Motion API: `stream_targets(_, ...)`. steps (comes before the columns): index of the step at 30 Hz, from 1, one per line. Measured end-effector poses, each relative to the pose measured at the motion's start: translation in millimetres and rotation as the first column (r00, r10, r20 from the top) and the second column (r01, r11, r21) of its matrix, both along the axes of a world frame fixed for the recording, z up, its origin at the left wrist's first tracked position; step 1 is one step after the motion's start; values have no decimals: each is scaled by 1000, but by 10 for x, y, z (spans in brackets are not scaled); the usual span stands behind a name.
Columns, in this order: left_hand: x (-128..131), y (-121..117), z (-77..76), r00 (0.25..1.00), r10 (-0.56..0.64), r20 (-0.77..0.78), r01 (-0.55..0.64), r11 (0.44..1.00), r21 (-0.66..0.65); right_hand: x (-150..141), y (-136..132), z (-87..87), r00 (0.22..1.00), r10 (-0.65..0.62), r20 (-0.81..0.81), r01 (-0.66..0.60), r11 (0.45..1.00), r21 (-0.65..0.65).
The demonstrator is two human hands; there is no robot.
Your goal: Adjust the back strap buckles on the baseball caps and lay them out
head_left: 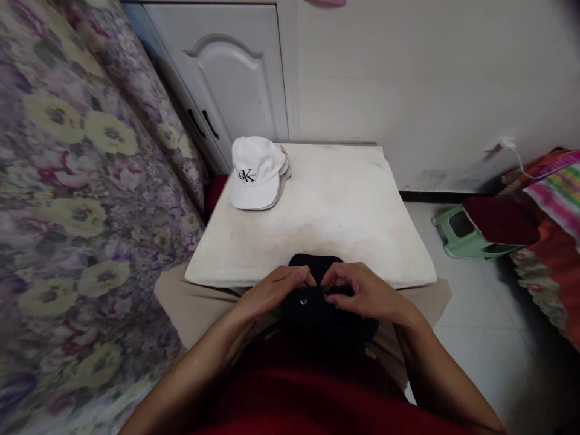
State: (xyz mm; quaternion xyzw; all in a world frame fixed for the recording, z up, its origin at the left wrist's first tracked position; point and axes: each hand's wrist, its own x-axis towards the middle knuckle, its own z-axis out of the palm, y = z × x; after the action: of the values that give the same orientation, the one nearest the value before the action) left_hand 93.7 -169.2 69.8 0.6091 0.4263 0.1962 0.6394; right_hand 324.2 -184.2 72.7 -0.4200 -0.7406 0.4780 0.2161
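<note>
A black cap (310, 314) lies in my lap against the near edge of the white-topped table (335, 199), part of it over that edge. Its dark folds are hard to make out; a small silvery mark shows on its near part. My left hand (287, 284) grips the cap from the left, fingers bent over its edge. From the right, my right hand (356, 290) pinches the cap's edge between thumb and fingers, close to the left fingertips. At the table's far left sits a white cap (256, 166) with black lettering, stacked over at least one other cap.
A floral curtain (81, 211) hangs along the left. Behind the table stand a white cabinet (235, 78) and a plain wall (353, 78). To the right are a green stool (457, 229) with a dark red top and a colourful cloth (557, 187). A white plug (507, 143) sits in the wall.
</note>
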Motion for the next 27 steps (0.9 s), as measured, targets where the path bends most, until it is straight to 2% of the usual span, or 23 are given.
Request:
stream_targets(8,9,32,14,999,-26,-29,27,998,51,5,12,-14,1000,26,-18,-26,1000,14)
stream_targets(12,50,34,19,994,-101,-50,102,994,29,-8,14,2,999,19,-26,-18,1000,5)
stream_targets(15,77,35,5,989,-146,-13,146,989,-25,-5,14,-19,991,14,-133,-29,993,-118)
stream_targets(18,72,42,-23,990,-132,47,135,988,-77,32,15,-76,951,-45,-307,-72,930,-360)
stream_targets(20,56,49,-41,992,-113,58,118,989,-84,65,16,-117,936,-80,-344,-85,894,-440)
stream_targets(27,40,48,-35,985,-155,76,159,986,-42,58,22,-140,954,-78,-289,-50,910,-411)
